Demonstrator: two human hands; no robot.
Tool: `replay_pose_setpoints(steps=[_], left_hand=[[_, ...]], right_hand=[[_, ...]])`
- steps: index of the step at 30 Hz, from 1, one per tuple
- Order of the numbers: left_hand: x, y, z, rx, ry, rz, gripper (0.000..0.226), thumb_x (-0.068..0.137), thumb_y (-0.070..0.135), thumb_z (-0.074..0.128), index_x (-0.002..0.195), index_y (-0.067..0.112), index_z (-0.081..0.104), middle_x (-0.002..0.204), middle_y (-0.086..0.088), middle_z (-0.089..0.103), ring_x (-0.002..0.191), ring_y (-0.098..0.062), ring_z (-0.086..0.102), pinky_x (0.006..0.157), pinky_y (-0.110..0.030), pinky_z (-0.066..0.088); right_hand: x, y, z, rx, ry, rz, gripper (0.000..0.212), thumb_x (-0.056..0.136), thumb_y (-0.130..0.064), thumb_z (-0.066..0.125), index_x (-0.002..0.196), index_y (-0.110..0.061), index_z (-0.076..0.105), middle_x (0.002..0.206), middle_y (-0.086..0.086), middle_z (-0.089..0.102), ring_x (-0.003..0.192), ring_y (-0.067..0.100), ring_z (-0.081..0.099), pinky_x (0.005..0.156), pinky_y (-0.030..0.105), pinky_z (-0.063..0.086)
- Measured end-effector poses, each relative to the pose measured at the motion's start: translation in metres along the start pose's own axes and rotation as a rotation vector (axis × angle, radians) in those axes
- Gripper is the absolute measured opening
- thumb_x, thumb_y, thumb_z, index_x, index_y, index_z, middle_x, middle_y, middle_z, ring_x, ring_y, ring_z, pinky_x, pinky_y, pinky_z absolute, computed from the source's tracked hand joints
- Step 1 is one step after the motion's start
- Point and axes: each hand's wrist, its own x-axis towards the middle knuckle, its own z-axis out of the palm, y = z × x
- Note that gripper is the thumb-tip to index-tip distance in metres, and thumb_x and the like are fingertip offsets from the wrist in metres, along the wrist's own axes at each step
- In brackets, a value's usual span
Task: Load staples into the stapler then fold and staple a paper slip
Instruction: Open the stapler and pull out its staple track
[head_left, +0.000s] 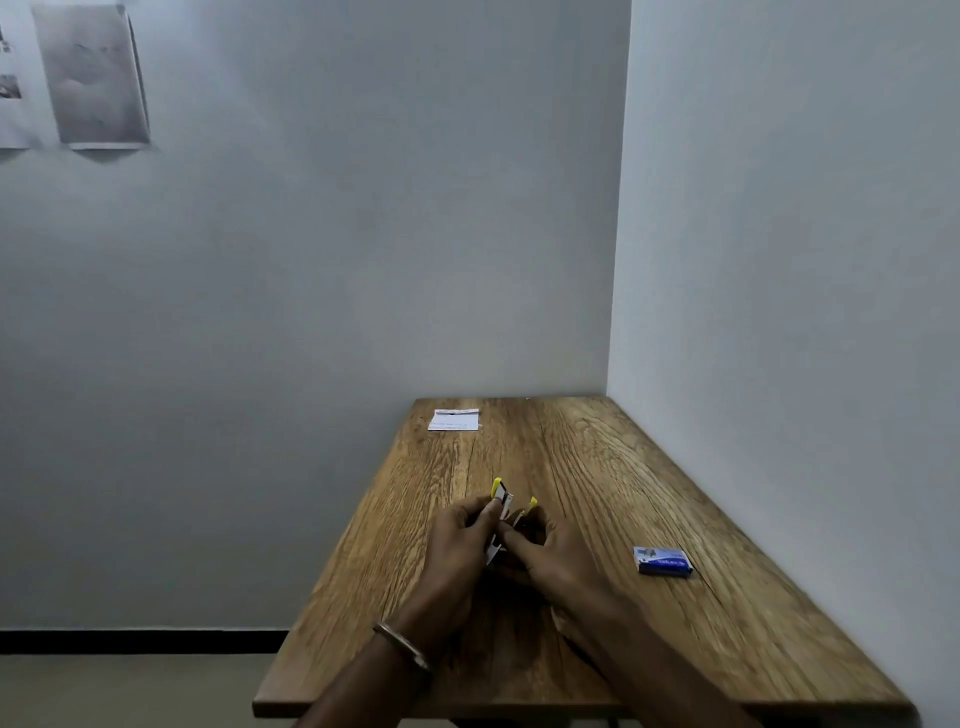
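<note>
A small yellow stapler is held above the middle of the wooden table, hinged apart so that two yellow ends show. My left hand grips its upright metal part. My right hand pinches the other part, near the second yellow tip. A blue staple box lies on the table to the right of my hands. A white paper slip lies flat at the table's far left corner. Whether any staples are in my fingers cannot be made out.
The table stands in a corner, with a white wall close along its right side and another behind it. Grey sheets hang on the back wall at upper left. A metal bangle is on my left wrist.
</note>
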Motion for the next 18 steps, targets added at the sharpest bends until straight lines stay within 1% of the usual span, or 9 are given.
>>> replay_pose_setpoints(steps=[2,3,5,7,10,12,15,16,18], left_hand=[[0.0012,0.0013,-0.0028,-0.030,-0.010,-0.020,0.026,0.097,0.011,0.052,0.089,0.019,0.076,0.088,-0.006,0.078,0.083,-0.019,0.075,0.061,-0.023,0.057],[0.0017,0.0019,-0.0045,-0.040,-0.021,-0.037,0.024,0.096,0.012,0.053,0.092,0.017,0.076,0.090,-0.006,0.078,0.084,-0.020,0.075,0.062,-0.024,0.058],[0.0028,0.0027,-0.0071,-0.035,-0.062,-0.054,0.022,0.096,0.015,0.054,0.103,0.010,0.074,0.097,-0.010,0.077,0.089,-0.024,0.074,0.069,-0.030,0.061],[0.0018,0.0026,-0.0076,-0.011,-0.097,-0.059,0.025,0.096,0.017,0.054,0.108,0.008,0.073,0.101,-0.012,0.076,0.093,-0.027,0.073,0.078,-0.036,0.061],[-0.0015,0.0039,-0.0056,0.015,-0.118,-0.041,0.027,0.099,0.018,0.050,0.112,0.007,0.071,0.104,-0.014,0.075,0.096,-0.030,0.072,0.087,-0.044,0.058],[-0.0036,0.0042,-0.0038,0.069,-0.139,0.001,0.028,0.100,0.017,0.048,0.113,0.007,0.070,0.105,-0.012,0.075,0.097,-0.027,0.072,0.088,-0.041,0.058],[-0.0057,0.0017,-0.0015,0.137,-0.158,0.020,0.027,0.100,0.020,0.048,0.110,0.008,0.070,0.101,-0.009,0.076,0.094,-0.023,0.073,0.083,-0.038,0.060],[-0.0059,0.0011,-0.0014,0.147,-0.155,0.016,0.027,0.100,0.021,0.049,0.108,0.008,0.071,0.100,-0.010,0.076,0.093,-0.023,0.073,0.083,-0.039,0.060],[-0.0056,0.0008,-0.0024,0.151,-0.161,0.012,0.027,0.100,0.023,0.050,0.106,0.007,0.071,0.099,-0.011,0.076,0.093,-0.026,0.073,0.085,-0.042,0.059]], right_hand=[[-0.0011,-0.0015,0.0013,0.040,-0.001,-0.016,0.017,0.089,-0.017,0.073,0.107,-0.017,0.071,0.098,0.004,0.078,0.090,0.021,0.076,0.081,0.044,0.062],[-0.0017,-0.0024,0.0021,0.064,0.004,-0.018,0.017,0.089,-0.019,0.072,0.106,-0.016,0.071,0.097,0.004,0.078,0.090,0.021,0.076,0.079,0.043,0.063],[-0.0013,-0.0046,0.0026,0.118,0.016,-0.007,0.019,0.088,-0.022,0.073,0.106,-0.014,0.072,0.098,0.007,0.078,0.090,0.023,0.076,0.079,0.043,0.062],[-0.0006,-0.0060,0.0010,0.162,0.026,0.013,0.022,0.086,-0.021,0.074,0.106,-0.011,0.073,0.096,0.011,0.078,0.089,0.027,0.076,0.078,0.044,0.062],[-0.0006,-0.0074,-0.0006,0.200,0.041,0.020,0.021,0.085,-0.019,0.075,0.103,-0.008,0.074,0.091,0.011,0.079,0.084,0.027,0.077,0.067,0.038,0.062],[0.0003,-0.0062,-0.0008,0.237,0.065,0.024,0.023,0.082,-0.021,0.077,0.100,-0.007,0.075,0.089,0.013,0.078,0.083,0.028,0.077,0.066,0.037,0.062],[0.0035,-0.0042,-0.0040,0.290,0.106,0.062,0.023,0.081,-0.022,0.078,0.095,-0.004,0.075,0.090,0.016,0.078,0.085,0.033,0.076,0.072,0.044,0.062],[0.0043,-0.0037,-0.0048,0.294,0.113,0.067,0.022,0.081,-0.020,0.079,0.095,-0.003,0.075,0.090,0.017,0.078,0.085,0.033,0.076,0.074,0.045,0.062],[0.0047,-0.0036,-0.0049,0.282,0.120,0.063,0.020,0.081,-0.018,0.079,0.093,-0.002,0.075,0.090,0.016,0.078,0.085,0.030,0.076,0.070,0.042,0.062]])
